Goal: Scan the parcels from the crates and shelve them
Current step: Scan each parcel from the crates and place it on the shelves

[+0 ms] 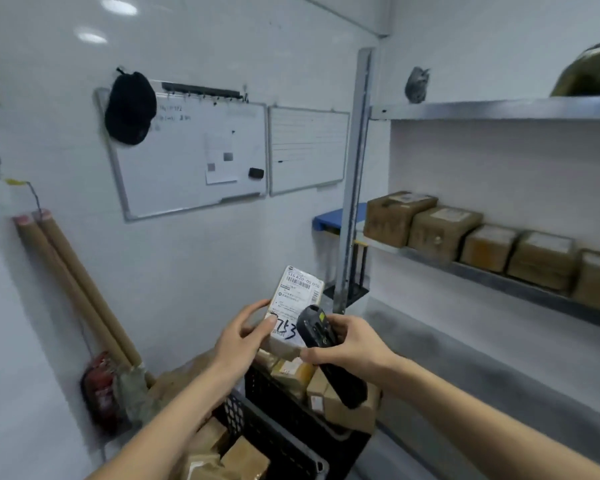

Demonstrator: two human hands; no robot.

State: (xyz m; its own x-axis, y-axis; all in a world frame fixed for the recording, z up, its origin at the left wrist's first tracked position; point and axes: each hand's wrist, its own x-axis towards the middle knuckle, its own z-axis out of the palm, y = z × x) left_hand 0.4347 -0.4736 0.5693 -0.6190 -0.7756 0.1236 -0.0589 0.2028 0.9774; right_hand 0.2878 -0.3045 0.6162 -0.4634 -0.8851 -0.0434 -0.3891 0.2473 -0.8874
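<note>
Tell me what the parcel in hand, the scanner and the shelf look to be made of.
Parcel: likely brown cardboard, matte, with a white paper label carrying a barcode and handwritten digits. Scanner: probably black plastic, slightly glossy on its upper face. Shelf: seemingly grey metal, judging by its thin edge and dull sheen.
</note>
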